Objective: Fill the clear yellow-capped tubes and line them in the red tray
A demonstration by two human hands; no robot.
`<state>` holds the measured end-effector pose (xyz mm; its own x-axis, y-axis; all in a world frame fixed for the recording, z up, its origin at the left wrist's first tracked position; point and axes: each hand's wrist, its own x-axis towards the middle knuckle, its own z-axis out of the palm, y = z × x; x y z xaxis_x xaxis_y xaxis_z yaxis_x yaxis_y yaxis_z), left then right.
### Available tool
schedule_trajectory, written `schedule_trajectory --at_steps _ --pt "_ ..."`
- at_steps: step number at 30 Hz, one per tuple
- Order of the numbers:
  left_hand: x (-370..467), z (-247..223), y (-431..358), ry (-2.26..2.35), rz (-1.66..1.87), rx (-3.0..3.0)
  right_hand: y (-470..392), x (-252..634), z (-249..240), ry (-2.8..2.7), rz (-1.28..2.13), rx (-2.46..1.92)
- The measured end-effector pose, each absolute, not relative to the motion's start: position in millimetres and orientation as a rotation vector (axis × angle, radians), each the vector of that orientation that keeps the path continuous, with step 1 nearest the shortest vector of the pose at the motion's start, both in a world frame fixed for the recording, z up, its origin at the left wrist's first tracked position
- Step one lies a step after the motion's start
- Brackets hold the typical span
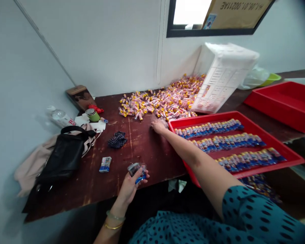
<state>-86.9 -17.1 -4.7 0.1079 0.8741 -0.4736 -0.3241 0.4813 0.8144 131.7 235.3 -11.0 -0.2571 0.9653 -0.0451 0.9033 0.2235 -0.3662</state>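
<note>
My left hand is closed around a small clear plastic pack with a blue printed card, thumb on top, above the table's front edge. On the tabletop, my right hand reaches to the near edge of a pile of small pink tubes with yellow caps. Its fingers are curled down beside some clear plastic, and what lies in them is hidden. Left of my left hand lies a small stack of blue-and-white printed cards. A red tray under my right arm holds rows of packed tubes with blue cards.
A white plastic basket leans tilted over the pile. Another red tray stands at the right. On the left are a black bag, a bottle, a green tin, a cardboard box and a dark dotted cloth.
</note>
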Motion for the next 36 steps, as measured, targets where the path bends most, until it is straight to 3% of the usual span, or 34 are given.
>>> schedule_trajectory --at_steps 6,11,19,26,36 --pt "-89 -8 -4 1.209 1.045 0.647 154 133 -8 -2.227 0.792 -1.447" --pt "-67 -12 -2 1.087 1.033 0.656 77 154 15 -1.556 1.413 -1.138" --pt "-37 14 -7 0.899 1.030 0.579 -1 152 23 -1.572 1.678 -0.985" --pt "-26 17 -19 1.039 1.031 0.779 -17 146 22 -1.190 1.565 -1.121" --pt "-35 13 -22 1.078 0.828 0.845 -11 175 23 -1.431 1.370 -1.150"
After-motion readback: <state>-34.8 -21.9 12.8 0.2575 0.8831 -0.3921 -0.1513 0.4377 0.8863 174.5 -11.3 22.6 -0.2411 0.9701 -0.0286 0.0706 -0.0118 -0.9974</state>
